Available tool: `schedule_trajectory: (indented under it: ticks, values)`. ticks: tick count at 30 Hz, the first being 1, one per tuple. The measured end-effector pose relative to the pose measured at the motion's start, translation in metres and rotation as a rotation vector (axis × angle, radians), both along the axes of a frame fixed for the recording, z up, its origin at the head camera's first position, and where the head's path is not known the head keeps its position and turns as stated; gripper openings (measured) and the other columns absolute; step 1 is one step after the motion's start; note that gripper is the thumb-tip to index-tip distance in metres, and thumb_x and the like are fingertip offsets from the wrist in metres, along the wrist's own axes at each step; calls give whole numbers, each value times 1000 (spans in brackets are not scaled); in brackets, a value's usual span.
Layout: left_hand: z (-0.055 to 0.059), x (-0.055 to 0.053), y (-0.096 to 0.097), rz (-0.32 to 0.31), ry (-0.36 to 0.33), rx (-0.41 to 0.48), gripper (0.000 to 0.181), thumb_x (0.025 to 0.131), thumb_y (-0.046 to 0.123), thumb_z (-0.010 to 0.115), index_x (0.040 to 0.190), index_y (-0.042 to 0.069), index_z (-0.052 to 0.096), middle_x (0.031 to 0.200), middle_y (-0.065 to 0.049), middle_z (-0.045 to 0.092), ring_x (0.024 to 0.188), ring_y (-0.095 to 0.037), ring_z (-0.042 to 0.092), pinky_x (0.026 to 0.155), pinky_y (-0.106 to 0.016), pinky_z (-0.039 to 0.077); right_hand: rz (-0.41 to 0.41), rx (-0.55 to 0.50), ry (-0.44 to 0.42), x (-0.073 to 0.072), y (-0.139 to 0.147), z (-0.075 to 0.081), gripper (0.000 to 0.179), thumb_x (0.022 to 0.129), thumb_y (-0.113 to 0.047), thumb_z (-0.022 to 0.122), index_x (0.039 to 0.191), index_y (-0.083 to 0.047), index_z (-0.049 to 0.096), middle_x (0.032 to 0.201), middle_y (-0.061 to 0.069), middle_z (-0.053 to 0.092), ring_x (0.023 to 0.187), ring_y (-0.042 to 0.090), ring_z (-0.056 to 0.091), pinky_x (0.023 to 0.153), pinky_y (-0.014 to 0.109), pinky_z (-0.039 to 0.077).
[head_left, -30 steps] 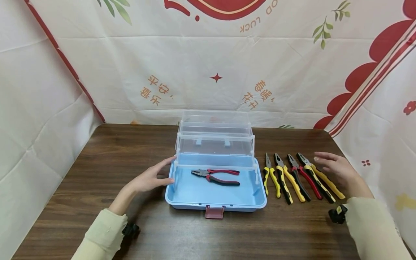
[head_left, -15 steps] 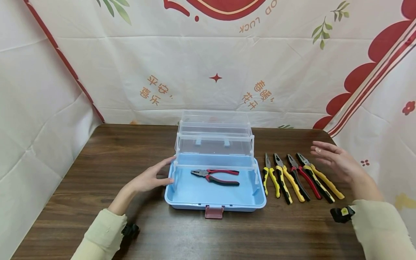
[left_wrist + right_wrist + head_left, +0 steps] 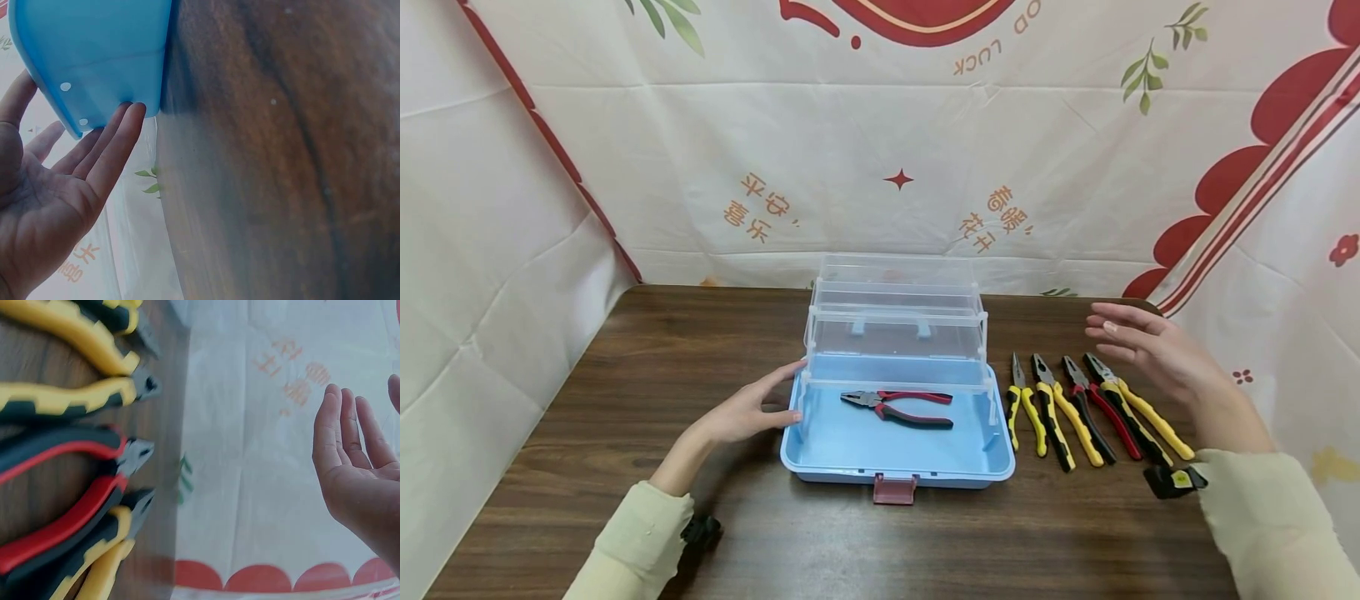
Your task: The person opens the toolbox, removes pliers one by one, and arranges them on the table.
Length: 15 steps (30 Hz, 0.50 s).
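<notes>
A blue toolbox point(image 3: 895, 454) with its clear lid and trays folded up stands mid-table. Inside lies a pair of red-and-black pliers point(image 3: 917, 412). My left hand point(image 3: 748, 408) rests against the box's left side, thumb at the rim; in the left wrist view its nearly straight fingers point(image 3: 106, 147) touch the blue wall. Right of the box lie yellow-and-black needle-nose pliers point(image 3: 1028, 408), yellow-and-black pliers point(image 3: 1063, 417), red-and-black pliers point(image 3: 1101, 412) and another yellow-and-black pair point(image 3: 1138, 408). My right hand point(image 3: 1157, 350) hovers above the rightmost pair, fingers extended, holding nothing.
A dark wooden table point(image 3: 625, 400) extends around the box. White printed cloth point(image 3: 880, 133) hangs behind and at both sides. A pink latch point(image 3: 894, 490) hangs down at the box's front.
My right hand has risen away from the pliers, drifting toward the back and slightly left. My left hand stays at the box, and the pliers have not moved.
</notes>
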<state>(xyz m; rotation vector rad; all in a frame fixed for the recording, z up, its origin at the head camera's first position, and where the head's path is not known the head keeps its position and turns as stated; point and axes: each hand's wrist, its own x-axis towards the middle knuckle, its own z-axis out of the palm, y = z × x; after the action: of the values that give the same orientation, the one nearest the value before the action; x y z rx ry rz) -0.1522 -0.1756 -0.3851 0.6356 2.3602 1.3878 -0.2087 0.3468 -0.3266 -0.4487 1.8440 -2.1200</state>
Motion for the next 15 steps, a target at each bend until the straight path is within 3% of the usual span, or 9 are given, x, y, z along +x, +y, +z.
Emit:
schedule_trajectory:
  ticks: [6,11,15]
  values:
    - [0,0,0,-5,-1,13,67,85,8,59,140,6,19,142,-17,17,124,-38,22,93,-55,27,5,16,-2,0,-25,7,32,92,4,39,121,-4,52,111,5,57,102,17,54,83,28,43]
    - [0,0,0,-10,1,13,67,85,9,59,140,5,20,142,-17,18,124,-37,23,93,-54,27,-27,115,4,-1,-41,8,32,91,-2,45,124,-1,47,112,3,55,101,15,54,81,27,44]
    - [-1,-1,-1,-13,5,12,68,85,10,59,140,5,20,142,-16,18,124,-36,23,94,-53,27,30,146,34,-1,-49,7,32,92,-3,44,124,-2,46,115,2,54,102,14,53,82,26,44]
